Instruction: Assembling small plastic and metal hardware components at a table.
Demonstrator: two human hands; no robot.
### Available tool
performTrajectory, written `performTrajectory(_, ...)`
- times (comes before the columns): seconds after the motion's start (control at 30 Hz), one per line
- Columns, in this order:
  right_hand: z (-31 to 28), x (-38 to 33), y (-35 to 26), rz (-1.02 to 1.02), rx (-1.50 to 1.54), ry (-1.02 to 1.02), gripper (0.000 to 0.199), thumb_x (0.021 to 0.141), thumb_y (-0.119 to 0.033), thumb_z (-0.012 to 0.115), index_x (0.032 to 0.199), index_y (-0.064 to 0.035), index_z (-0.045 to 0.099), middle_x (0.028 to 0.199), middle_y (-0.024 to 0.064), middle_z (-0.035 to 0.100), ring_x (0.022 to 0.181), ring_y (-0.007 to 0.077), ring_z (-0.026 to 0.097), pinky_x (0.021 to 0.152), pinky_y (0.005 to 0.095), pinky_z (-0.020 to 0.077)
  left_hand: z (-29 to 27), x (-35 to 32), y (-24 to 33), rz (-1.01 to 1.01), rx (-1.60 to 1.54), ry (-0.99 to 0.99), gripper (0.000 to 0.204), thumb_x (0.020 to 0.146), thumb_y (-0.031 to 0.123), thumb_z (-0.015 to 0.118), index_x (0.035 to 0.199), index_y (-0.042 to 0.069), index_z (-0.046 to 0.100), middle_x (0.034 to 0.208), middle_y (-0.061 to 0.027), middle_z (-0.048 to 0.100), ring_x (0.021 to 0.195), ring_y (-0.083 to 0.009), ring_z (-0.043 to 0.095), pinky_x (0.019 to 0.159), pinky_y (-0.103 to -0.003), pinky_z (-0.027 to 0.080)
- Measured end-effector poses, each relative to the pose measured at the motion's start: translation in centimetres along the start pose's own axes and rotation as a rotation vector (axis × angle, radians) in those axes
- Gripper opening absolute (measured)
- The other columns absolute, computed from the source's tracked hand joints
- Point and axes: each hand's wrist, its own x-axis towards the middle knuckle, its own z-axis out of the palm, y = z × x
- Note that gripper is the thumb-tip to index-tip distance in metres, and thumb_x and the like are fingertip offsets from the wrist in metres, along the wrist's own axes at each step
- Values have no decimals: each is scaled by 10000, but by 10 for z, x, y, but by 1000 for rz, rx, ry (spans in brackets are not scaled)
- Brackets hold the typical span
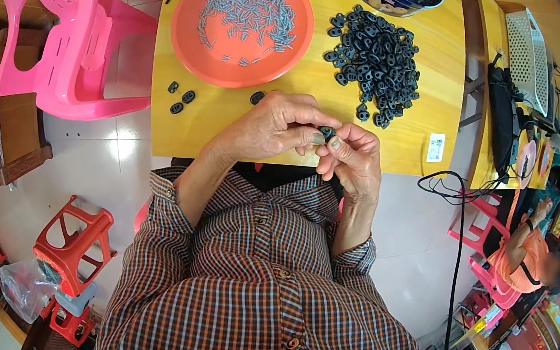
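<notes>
Just over the table's near edge, my left hand (pixel 280 128) and my right hand (pixel 354 164) meet fingertip to fingertip. Between their thumbs and fingers they pinch a small black plastic piece (pixel 326 132), mostly covered, so its exact shape is hard to make out. A heap of small black oval pieces with two holes (pixel 375 63) lies beyond my right hand. A single such piece (pixel 257 97) sits just beyond my left hand, and a few more (pixel 176 108) are farther left. Small silvery spring-like parts (pixel 256 12) are spread in a round orange plate (pixel 195 64).
On the yellow table (pixel 441 42), a round tin (pixel 407 9) of black parts stands far right, and a white label (pixel 436 147) lies near the edge. A pink chair (pixel 78 60) and red stool (pixel 77 245) are left. A black cable (pixel 455 279) hangs right; another person (pixel 523 254) sits beyond.
</notes>
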Motion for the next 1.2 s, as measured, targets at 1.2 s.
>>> performTrajectory(1.2, 26, 5, 10, -292, -227, 226, 103, 929, -52, 505, 862, 17, 544, 716, 150, 663, 604, 171, 658, 575, 278, 561, 6, 1, -2, 3, 110, 234, 229, 801, 48, 659, 1029, 18, 661, 781, -33, 591, 697, -97, 575, 623, -237, 470)
